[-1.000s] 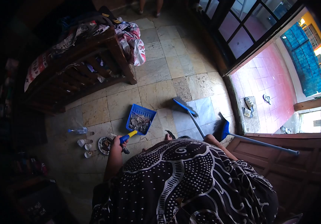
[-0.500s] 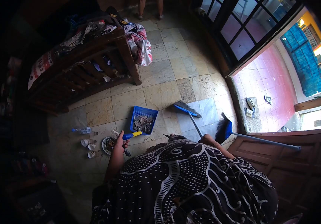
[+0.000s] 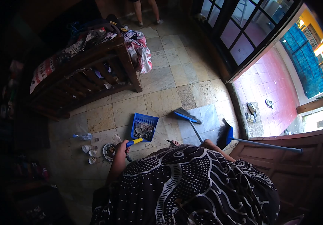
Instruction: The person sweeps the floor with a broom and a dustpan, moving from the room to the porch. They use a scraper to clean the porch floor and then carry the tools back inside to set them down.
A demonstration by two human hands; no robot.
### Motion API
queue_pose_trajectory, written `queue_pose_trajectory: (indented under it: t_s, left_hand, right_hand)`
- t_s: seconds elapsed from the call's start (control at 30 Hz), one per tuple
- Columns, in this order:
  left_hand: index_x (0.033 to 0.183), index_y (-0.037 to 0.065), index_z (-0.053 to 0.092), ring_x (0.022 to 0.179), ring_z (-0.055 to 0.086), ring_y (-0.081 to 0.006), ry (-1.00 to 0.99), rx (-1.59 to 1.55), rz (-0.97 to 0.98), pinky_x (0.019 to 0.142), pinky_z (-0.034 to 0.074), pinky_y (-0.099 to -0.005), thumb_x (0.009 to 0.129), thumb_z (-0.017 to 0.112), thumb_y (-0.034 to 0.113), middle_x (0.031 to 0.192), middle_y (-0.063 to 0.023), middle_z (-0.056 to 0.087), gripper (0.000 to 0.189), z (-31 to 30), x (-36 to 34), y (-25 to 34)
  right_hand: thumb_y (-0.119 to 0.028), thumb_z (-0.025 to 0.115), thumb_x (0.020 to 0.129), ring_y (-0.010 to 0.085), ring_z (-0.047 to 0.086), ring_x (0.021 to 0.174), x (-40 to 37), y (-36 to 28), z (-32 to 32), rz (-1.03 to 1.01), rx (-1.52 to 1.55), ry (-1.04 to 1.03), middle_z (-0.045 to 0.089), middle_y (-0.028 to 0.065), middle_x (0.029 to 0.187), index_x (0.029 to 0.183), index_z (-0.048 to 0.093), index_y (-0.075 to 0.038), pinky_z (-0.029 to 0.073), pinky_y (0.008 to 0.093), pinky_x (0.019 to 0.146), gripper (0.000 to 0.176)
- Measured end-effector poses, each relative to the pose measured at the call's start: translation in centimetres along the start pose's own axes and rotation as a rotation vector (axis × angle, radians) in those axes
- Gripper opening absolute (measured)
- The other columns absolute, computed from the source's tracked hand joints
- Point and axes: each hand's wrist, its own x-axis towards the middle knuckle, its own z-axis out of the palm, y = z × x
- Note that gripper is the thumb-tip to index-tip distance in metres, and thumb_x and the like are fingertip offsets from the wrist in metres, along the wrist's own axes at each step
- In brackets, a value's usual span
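My left hand (image 3: 121, 146) is wrapped round the yellow and blue handle of a blue dustpan (image 3: 146, 117). Grey dust and scraps lie in the pan, which rests on the tiles. On the other side, my right hand (image 3: 208, 144) grips the pale stick of a broom (image 3: 188, 116); its dark bristles are on the floor right of the dustpan. A second blue broom (image 3: 228, 135) lies nearby, apart from my hand, its stick pointing right. Beside my left hand sits a plate (image 3: 106, 151) with scraps on it.
Several cups (image 3: 85, 149) and a plastic bottle (image 3: 82, 136) are on the floor at left. A wooden bench (image 3: 126, 62) heaped with cloth stands beyond. Another person's legs (image 3: 154, 11) show at the top. Sandals (image 3: 250, 113) lie outside the open doorway at right.
The dustpan and the broom head sit slightly lower in the view, as the camera has tilted a little. The other person's legs show more and have shifted. Both my hands keep their grips.
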Motion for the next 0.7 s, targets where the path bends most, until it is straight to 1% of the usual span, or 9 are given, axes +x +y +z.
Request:
queue_pose_trajectory:
  t_s: [0.03,0.07,0.1,0.2,0.27,0.3,0.37,0.57,0.7]
  left_hand:
    - [0.062,0.006,0.051,0.036,0.040,-0.0121,-0.009,0.001,-0.007,0.033,0.032,-0.0243,0.076,0.054,0.030,0.050,-0.0054,0.048,0.028,0.0,0.0,-0.1]
    - [0.062,0.007,0.050,0.035,0.039,-0.0120,-0.017,0.003,-0.017,0.033,0.031,-0.0241,0.077,0.052,0.030,0.050,-0.0052,0.047,0.027,0.0,0.0,-0.2]
    - [0.063,0.007,0.050,0.036,0.039,-0.0120,-0.014,0.006,-0.017,0.033,0.031,-0.0240,0.077,0.052,0.030,0.050,-0.0054,0.047,0.027,0.0,0.0,-0.3]
    - [0.066,0.006,0.051,0.036,0.040,-0.0120,0.014,-0.005,-0.016,0.033,0.032,-0.0237,0.077,0.051,0.030,0.051,-0.0059,0.048,0.026,0.4,-1.7,0.5]
    - [0.067,0.006,0.051,0.037,0.041,-0.0120,0.034,-0.014,-0.010,0.033,0.032,-0.0235,0.077,0.050,0.029,0.052,-0.0062,0.049,0.026,0.7,-3.2,1.0]
    - [0.068,0.006,0.051,0.037,0.041,-0.0121,0.044,-0.016,-0.006,0.033,0.032,-0.0235,0.077,0.050,0.029,0.052,-0.0064,0.049,0.025,0.9,-3.8,1.4]
    - [0.070,0.005,0.051,0.038,0.041,-0.0121,0.057,-0.025,0.000,0.034,0.032,-0.0233,0.077,0.050,0.029,0.052,-0.0067,0.050,0.025,1.4,-5.0,2.0]
    - [0.073,0.005,0.051,0.040,0.041,-0.0114,0.078,-0.054,0.061,0.035,0.032,-0.0227,0.078,0.048,0.030,0.054,-0.0058,0.049,0.026,2.5,-7.8,3.1]
    - [0.072,0.007,0.050,0.041,0.040,-0.0104,0.065,-0.084,0.135,0.037,0.031,-0.0223,0.079,0.047,0.032,0.054,-0.0038,0.047,0.026,3.0,-9.4,3.2]
  right_hand:
    - [-0.019,0.052,0.073,0.0250,0.059,0.069,0.3,0.4,0.7,-0.019,0.006,0.003,0.057,0.0100,0.071,0.077,0.063,-0.016,0.048,0.0334,0.059,0.012]
    - [-0.019,0.052,0.073,0.0239,0.059,0.067,0.8,1.0,1.8,0.047,0.266,0.037,0.058,0.0096,0.070,0.077,0.062,-0.016,0.048,0.0335,0.058,0.012]
    - [-0.019,0.052,0.073,0.0239,0.059,0.067,1.2,1.5,2.9,0.044,0.264,0.038,0.058,0.0096,0.070,0.077,0.062,-0.016,0.048,0.0335,0.058,0.012]
    - [-0.021,0.053,0.072,0.0236,0.059,0.066,1.3,2.0,2.7,0.007,0.174,0.041,0.058,0.0080,0.069,0.077,0.062,-0.017,0.047,0.0333,0.056,0.011]
    - [-0.022,0.054,0.072,0.0230,0.059,0.064,0.7,2.1,2.1,0.080,0.428,0.069,0.059,0.0060,0.067,0.076,0.062,-0.018,0.047,0.0331,0.055,0.010]
    - [-0.022,0.054,0.072,0.0230,0.059,0.064,0.4,2.2,1.8,0.078,0.426,0.065,0.059,0.0060,0.067,0.076,0.062,-0.018,0.047,0.0331,0.055,0.010]
    - [-0.024,0.056,0.071,0.0233,0.059,0.063,-0.2,2.1,1.2,-0.083,-0.055,0.167,0.059,0.0042,0.067,0.074,0.062,-0.017,0.046,0.0333,0.053,0.009]
    - [-0.026,0.059,0.069,0.0233,0.060,0.065,-0.7,2.2,-1.8,-0.096,-0.119,0.004,0.061,0.0037,0.069,0.071,0.060,-0.016,0.046,0.0332,0.053,0.010]
    - [-0.027,0.058,0.069,0.0225,0.060,0.066,-0.6,3.1,-0.8,-0.057,-0.104,0.019,0.061,0.0033,0.070,0.072,0.061,-0.016,0.046,0.0326,0.055,0.012]
